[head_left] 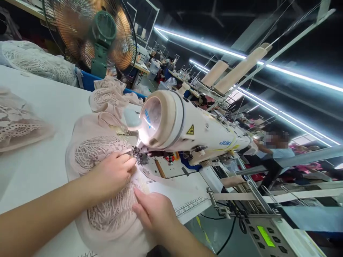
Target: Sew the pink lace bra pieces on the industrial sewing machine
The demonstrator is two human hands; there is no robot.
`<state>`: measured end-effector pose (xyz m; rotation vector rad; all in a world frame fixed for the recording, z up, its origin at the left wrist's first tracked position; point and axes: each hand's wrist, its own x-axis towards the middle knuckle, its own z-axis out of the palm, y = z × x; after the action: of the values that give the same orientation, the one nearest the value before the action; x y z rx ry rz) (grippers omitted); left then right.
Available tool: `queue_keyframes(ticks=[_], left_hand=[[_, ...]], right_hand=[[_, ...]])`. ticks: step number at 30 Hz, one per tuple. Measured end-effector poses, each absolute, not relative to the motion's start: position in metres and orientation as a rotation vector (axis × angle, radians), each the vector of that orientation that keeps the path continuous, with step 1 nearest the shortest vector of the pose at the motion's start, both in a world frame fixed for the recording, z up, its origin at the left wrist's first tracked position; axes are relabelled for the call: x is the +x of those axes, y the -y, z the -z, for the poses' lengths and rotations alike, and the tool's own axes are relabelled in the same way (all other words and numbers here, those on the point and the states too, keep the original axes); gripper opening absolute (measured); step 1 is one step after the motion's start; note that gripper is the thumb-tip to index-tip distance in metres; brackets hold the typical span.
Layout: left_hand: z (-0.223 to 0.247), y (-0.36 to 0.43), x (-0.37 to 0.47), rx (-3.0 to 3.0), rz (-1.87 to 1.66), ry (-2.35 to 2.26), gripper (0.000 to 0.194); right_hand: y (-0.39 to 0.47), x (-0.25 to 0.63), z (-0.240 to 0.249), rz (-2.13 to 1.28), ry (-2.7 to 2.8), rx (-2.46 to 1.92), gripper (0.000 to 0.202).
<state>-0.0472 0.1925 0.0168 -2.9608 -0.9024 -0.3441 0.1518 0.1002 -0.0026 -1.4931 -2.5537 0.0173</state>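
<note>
A caged fan (104,26) is standing beyond the table's far edge, while strip lights (203,43) are glowing overhead and a person (278,151) is working farther back.

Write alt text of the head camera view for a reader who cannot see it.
Two bare hands, left and right, guide pale pink lace fabric at the needle area of a white JUKI sewing machine. More lace pieces lie on the white table, a fan stands behind, and a workshop under strip lights fills the background.
</note>
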Motion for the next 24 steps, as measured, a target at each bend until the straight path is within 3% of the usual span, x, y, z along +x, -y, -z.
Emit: queue_keyframes(ticks=[5, 14, 20, 24], left_hand=[[-0.01, -0.194, -0.05, -3.061, 0.468, 0.936, 0.018], [-0.014, -0.189, -0.047, -3.045, 0.383, 1.115, 0.019], [-0.026, -0.192, -0.047, -2.811, 0.282, 1.645, 0.017], [-0.034, -0.201, -0.048, -2.902, 0.424, 1.912, 0.019]], right_hand=[[-0.103, 0.156, 0.002, -0.008, 2.552, -1.455, 0.041], [-0.103, 0.156, 0.002, 0.012, 2.535, -1.422, 0.043], [-0.104, 0.156, 0.007, 0.054, 2.476, -1.35, 0.044], [-0.102, 0.155, 0.012, 0.052, 2.409, -1.289, 0.041]])
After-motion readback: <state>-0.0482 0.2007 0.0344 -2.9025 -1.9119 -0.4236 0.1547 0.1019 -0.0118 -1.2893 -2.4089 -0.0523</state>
